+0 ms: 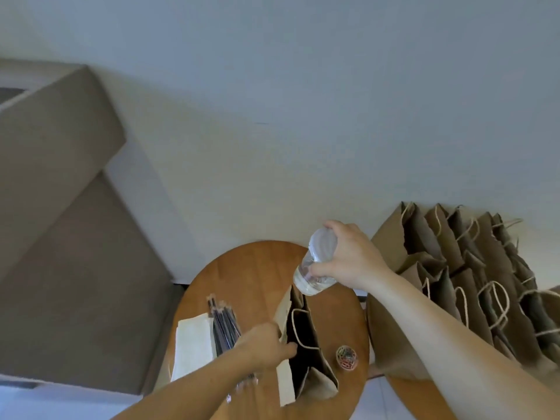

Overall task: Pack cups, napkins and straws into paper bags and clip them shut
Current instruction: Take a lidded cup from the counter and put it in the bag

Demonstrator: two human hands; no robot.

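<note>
An open brown paper bag stands on the round wooden table. My left hand grips the bag's left rim and holds its mouth open. My right hand grips a clear plastic cup, tilted, just above the far end of the bag's mouth. White napkins lie in a stack at the table's left. Beside them lies a bundle of dark wrapped straws, partly hidden by my left forearm. A small clear tub of coloured paper clips sits right of the bag.
Several brown paper bags with twine handles stand packed together at the right, on a second wooden surface. A grey sofa fills the left side. A pale wall is behind the table.
</note>
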